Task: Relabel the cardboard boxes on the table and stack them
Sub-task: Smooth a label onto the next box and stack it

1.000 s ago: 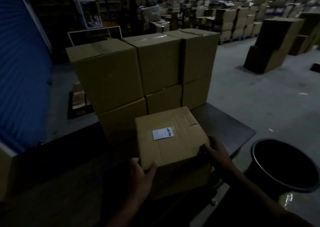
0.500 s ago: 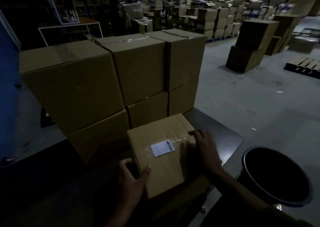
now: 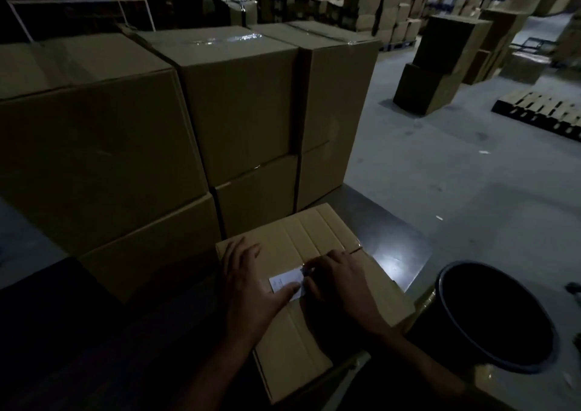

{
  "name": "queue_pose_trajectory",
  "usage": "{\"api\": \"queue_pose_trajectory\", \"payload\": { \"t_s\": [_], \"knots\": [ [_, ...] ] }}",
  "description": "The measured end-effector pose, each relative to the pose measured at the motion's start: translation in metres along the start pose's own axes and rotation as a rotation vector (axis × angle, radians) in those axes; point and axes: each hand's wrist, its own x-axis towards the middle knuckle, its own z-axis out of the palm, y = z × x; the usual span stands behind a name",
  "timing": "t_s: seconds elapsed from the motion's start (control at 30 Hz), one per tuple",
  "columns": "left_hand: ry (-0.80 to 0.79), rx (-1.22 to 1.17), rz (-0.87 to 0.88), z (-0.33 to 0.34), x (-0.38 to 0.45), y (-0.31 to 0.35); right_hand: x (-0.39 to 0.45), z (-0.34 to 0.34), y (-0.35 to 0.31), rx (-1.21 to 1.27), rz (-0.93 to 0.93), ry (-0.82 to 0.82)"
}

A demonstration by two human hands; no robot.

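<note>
A small cardboard box lies on the dark table in front of me, with a white label on its top. My left hand lies flat on the box top, its thumb pressing the label's near edge. My right hand is on the label's right end, fingertips curled at its corner; whether they pinch it is hard to tell in the dim light. Behind the box stand stacked large cardboard boxes, two high and three across.
A black round bin stands on the floor to the right of the table. Further off on the grey floor are a two-box stack, a wooden pallet and many boxes at the back.
Both hands moved from the box's sides onto its top and came together at the label. The view has moved closer to the box.
</note>
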Motion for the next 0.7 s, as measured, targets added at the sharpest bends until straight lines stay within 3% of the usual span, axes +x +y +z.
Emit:
{"api": "queue_pose_trajectory", "payload": {
  "t_s": [0.17, 0.27, 0.47, 0.7],
  "knots": [
    [0.036, -0.074, 0.013, 0.0036, -0.0012, -0.0009, 0.0014, -0.0021, 0.0071, 0.094, 0.032, 0.016],
    [0.048, -0.052, 0.013, 0.0037, -0.0020, -0.0020, 0.0001, 0.0005, 0.0042, 0.031, 0.053, 0.059],
    [0.056, -0.065, 0.020, 0.0006, -0.0036, -0.0021, 0.0009, -0.0055, 0.0062, 0.126, 0.033, -0.041],
    [0.068, -0.068, 0.048, -0.0013, -0.0050, -0.0005, -0.0005, -0.0071, 0.0056, 0.097, 0.020, -0.013]
  ]
}}
